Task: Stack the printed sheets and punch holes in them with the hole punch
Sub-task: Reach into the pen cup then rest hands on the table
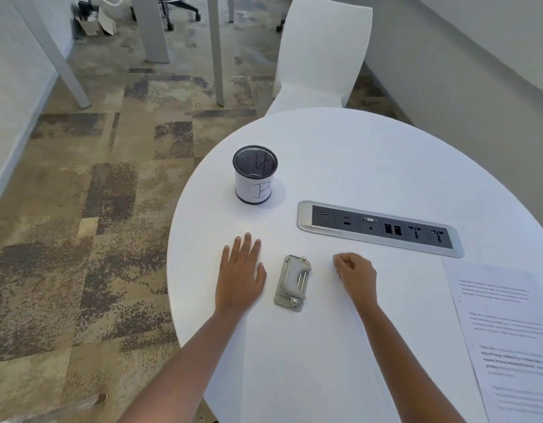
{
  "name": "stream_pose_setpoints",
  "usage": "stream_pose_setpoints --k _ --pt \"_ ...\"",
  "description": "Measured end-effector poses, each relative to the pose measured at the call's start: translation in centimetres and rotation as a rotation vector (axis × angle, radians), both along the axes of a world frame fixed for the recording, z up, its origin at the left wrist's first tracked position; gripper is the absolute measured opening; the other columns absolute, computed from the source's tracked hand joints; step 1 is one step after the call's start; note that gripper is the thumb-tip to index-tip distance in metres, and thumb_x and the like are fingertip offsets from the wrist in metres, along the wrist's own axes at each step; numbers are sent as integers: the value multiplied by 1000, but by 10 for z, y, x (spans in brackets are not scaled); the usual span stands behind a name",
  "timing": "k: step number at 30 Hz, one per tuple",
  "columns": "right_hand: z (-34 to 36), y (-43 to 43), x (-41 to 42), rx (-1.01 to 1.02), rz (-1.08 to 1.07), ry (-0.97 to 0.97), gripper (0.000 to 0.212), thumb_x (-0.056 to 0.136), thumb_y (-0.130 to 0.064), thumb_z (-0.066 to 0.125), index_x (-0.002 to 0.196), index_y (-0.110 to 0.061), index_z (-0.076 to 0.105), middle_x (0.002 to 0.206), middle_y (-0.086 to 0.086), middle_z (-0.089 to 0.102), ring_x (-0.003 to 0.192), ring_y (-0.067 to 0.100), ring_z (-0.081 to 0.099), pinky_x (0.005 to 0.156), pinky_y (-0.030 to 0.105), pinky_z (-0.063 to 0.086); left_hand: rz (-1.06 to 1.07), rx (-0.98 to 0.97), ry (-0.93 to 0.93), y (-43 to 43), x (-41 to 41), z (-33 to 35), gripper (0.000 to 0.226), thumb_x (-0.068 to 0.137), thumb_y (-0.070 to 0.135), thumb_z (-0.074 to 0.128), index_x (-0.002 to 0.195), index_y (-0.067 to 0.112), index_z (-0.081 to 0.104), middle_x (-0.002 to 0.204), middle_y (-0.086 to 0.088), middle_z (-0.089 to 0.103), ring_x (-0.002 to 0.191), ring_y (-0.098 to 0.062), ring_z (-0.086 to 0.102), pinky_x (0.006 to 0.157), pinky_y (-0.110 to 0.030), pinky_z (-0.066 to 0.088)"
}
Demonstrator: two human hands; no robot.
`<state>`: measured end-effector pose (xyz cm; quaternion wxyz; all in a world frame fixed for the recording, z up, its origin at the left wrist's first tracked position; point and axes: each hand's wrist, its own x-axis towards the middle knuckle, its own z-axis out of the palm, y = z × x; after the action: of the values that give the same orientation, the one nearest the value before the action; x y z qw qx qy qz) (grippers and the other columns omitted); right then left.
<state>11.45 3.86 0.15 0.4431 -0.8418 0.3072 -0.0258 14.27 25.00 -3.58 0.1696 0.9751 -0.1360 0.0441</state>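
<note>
The left hand (pixel 241 271) is laid flat on the white tabletop (pixel 340 154), its fingers (pixel 248 245) spread and released, holding nothing. The right hand (pixel 354 274) is curled into a loose fist, its knuckles resting on the tabletop, with nothing seen gripped. The hole punch (pixel 292 283) is found between the two hands, just beside the left thumb and untouched. The printed sheets (pixel 508 331) are spread well to the right of the right fingers, partly cut off by the frame edge, and seem not yet squared. If they are gathered carelessly, edges could be left uneven and holes misaligned; a sheet could also be pushed off the tabletop's rim.
</note>
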Motion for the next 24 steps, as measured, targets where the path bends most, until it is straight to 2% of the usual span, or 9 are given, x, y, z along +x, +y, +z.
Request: stream_pose_setpoints --k 3,5,10,18,20,24 --pt "-6 -7 -29 -92 57 19 15 88 -12 54 89 -7 68 90 5 67 83 17 57 72 22 37 5 -1 1 1 1 0 48 81 20 46 127 6 55 136 -16 53 125 -36 51 103 -55 38" --pt "-6 -8 -46 -180 135 47 16 89 -11 52 88 -8 67 91 6 66 82 17 56 71 22 36 7 0 13 1 1 1 49 82 20 46 128 6 53 138 -16 51 126 -35 49 104 -54 37" --pt "-4 -5 -74 -347 289 4 15 89 -8 54 92 -5 68 91 8 63 86 20 57 73 22 38 -4 18 53 1 -1 4 57 83 28 25 130 6 51 141 -17 48 129 -35 46 107 -52 35" --pt "-5 0 -77 -394 293 23 15 90 -9 53 87 -2 66 90 7 60 88 23 56 72 29 45 -18 -2 75 2 -3 7 58 84 27 24 129 4 51 140 -19 48 128 -37 46 106 -53 35" --pt "-5 2 -75 -406 275 31 15 90 -8 52 86 -2 65 90 8 60 88 23 56 70 28 43 -19 0 80 2 -3 7 56 85 26 25 131 4 50 142 -18 46 130 -36 44 108 -52 33" --pt "-4 4 -73 -422 255 38 15 90 -6 49 84 -1 63 91 9 58 88 25 55 69 29 42 -10 -20 84 2 -3 5 50 85 19 40 132 4 49 143 -18 45 132 -36 42 109 -52 32"
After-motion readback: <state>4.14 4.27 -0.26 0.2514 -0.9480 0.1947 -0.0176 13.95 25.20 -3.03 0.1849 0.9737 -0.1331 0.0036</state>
